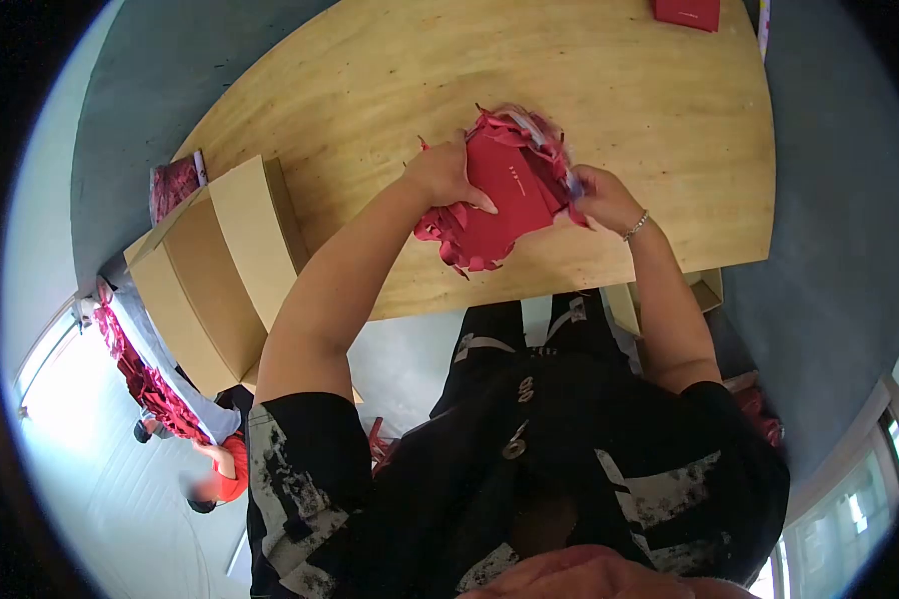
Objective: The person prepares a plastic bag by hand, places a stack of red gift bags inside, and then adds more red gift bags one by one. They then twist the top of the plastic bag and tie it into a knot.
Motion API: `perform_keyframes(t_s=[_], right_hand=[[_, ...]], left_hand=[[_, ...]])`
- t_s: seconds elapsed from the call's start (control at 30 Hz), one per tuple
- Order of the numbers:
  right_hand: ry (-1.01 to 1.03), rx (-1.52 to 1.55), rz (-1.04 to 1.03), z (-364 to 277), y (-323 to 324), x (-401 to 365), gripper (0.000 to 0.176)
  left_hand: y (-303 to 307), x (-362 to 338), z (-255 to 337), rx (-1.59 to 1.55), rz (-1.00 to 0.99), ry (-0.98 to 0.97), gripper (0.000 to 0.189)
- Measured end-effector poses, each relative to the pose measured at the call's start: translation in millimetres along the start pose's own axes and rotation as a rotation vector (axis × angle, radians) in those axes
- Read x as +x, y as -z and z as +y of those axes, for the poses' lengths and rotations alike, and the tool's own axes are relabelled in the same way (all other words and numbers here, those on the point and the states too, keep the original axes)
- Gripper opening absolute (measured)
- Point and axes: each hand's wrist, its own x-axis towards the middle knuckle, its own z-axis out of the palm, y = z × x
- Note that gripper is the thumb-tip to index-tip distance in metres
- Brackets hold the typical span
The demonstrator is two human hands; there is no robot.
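A bundle of flat red pieces (504, 195) with ribbon-like red strips around its edges is over the wooden table (370, 90). My left hand (445, 175) grips the bundle's left side, its thumb across the top piece. At the bundle's right edge, my right hand (606, 200) has its fingers pinched by the strips and a small blurred bluish-white bit; what exactly it holds is too blurred to tell.
An open cardboard box (195, 285) stands left of the table, beside a dark red package (175, 190). More red items (687, 12) lie at the far right. Another box (707, 290) is below the table's right edge. A person in red (232, 469) is at lower left.
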Motion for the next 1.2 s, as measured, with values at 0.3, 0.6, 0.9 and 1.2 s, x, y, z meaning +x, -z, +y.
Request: perform_keyframes(t_s=[0.3,0.6,0.9,1.2], right_hand=[[0.115,0.07,0.382,58.6,-66.3,-24.2,0.023],[0.198,-0.081,0.514,-62.5,-83.3,-65.5,0.023],[0.623,-0.641,0.064,-108.9,-100.9,-17.6,0.075],[0.43,-0.977,-0.136,-84.2,-101.0,20.3,0.121]], left_hand=[[0.3,0.6,3.9,0.024,-0.015,0.032,0.114],[4.3,-2.7,11.0,0.035,-0.003,0.047,0.105],[5.8,-6.0,9.7,0.007,0.008,0.028,0.096],[-7.2,3.0,-8.3,-0.045,0.174,-0.181,0.064]])
